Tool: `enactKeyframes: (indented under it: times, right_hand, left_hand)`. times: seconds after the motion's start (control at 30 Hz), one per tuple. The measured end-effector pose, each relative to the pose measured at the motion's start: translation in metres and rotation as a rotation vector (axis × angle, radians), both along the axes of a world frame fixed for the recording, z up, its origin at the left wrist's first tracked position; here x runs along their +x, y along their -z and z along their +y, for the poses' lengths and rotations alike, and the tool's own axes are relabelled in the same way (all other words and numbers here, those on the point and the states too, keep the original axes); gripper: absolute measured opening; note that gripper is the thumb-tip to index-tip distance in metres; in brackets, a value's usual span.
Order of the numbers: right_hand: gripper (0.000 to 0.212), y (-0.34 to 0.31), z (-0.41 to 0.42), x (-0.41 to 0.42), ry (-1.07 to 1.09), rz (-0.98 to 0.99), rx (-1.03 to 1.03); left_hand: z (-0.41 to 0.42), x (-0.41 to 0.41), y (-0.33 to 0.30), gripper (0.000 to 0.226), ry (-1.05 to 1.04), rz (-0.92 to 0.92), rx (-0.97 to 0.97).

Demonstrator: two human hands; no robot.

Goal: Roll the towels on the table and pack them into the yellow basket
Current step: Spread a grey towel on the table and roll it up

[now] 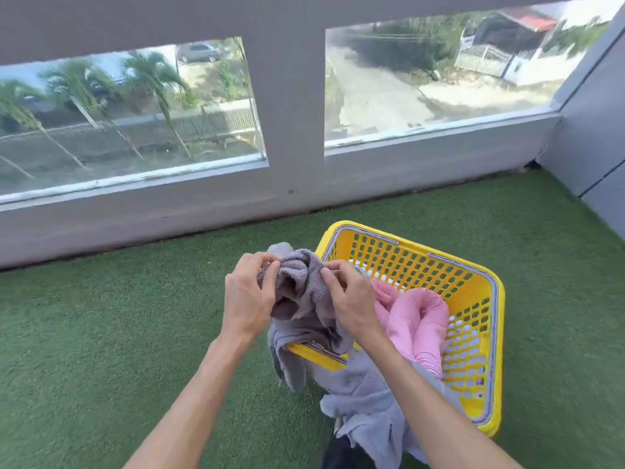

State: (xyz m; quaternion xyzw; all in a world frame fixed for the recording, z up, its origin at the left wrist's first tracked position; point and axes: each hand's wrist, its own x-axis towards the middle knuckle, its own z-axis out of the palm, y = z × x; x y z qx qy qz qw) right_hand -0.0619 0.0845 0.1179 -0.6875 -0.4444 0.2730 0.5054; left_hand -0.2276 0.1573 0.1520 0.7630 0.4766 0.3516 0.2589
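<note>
Risk: both my left hand point(248, 292) and right hand point(348, 296) pinch the bunched grey towel point(301, 292) over the yellow basket point(487, 292) rim; its tail hangs outside and may snag there, dragging the pink towel point(416, 319) out.

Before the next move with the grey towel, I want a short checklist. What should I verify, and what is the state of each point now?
1. Left hand holds the grey towel: ok, its fingers pinch the upper edge.
2. Right hand holds the same towel: ok, it pinches it too.
3. Towel is rolled: not ok, it hangs bunched and crumpled over the basket's near rim.
4. Yellow basket has free room: ok, the far part is bare.
5. Pink towel packed as a roll: cannot tell, it looks loosely folded.
6. Table within view: not ok, only green turf shows.
</note>
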Motion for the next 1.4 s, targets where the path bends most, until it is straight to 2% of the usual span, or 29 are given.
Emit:
enactKeyframes:
  times: [0.3, 0.47, 0.53, 0.7, 0.83, 0.93, 1.07, 1.23, 1.4]
  right_hand:
    - [0.013, -0.140, -0.074, -0.106, -0.064, -0.148, 0.219]
    - [0.011, -0.189, -0.133, -0.102, 0.027, -0.120, 0.292]
    - [0.011, -0.210, -0.164, -0.085, 0.068, -0.168, 0.305]
    - [0.008, -0.237, -0.258, -0.020, 0.312, -0.228, 0.317]
    - [0.008, -0.238, -0.343, 0.031, 0.524, -0.217, 0.293]
    - [0.009, -0.242, -0.400, 0.054, 0.605, -0.185, 0.320]
    - [0.022, -0.264, -0.465, 0.087, 0.645, -0.127, 0.381]
    - [0.029, -0.292, -0.539, 0.170, 0.792, -0.208, 0.461]
    - [0.008, -0.302, -0.606, 0.269, 0.899, -0.362, 0.422]
  left_hand:
    - [-0.079, -0.100, -0.141, 0.008, 0.080, -0.228, 0.232]
    - [-0.111, -0.095, -0.193, 0.008, 0.243, -0.212, 0.232]
    - [-0.126, -0.079, -0.207, 0.007, 0.330, -0.196, 0.228]
    - [-0.180, -0.010, -0.235, 0.006, 0.548, -0.225, 0.185]
    - [-0.244, 0.066, -0.259, 0.006, 0.791, -0.272, 0.269]
    - [-0.298, 0.131, -0.276, 0.008, 0.962, -0.281, 0.331]
    - [-0.373, 0.221, -0.295, 0.011, 1.172, -0.283, 0.374]
    - [-0.446, 0.333, -0.315, 0.009, 1.298, -0.313, 0.328]
    - [-0.501, 0.440, -0.310, 0.009, 1.367, -0.279, 0.217]
